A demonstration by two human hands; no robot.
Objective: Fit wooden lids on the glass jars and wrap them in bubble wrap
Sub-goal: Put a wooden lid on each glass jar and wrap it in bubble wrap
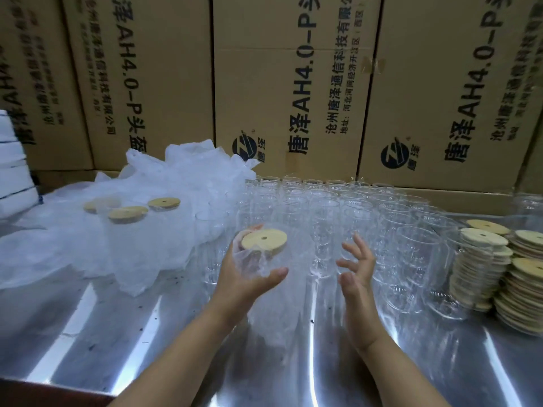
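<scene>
My left hand (244,277) grips a glass jar (258,261) wrapped in thin bubble wrap, held above the steel table. A round wooden lid (264,240) with a small centre hole sits on the jar's mouth. My right hand (357,265) hovers just right of the jar, fingers spread, touching nothing. Several bare glass jars (338,212) stand in rows behind and right of my hands. Stacks of wooden lids (482,259) rise at the right edge. Three lidded, wrapped jars (127,214) lie on the left among bubble wrap (164,195).
The steel table (147,333) is shiny with dark specks in front. Large printed cardboard boxes (288,83) form a wall right behind the jars. A stack of white foam sheets (14,171) stands at the far left.
</scene>
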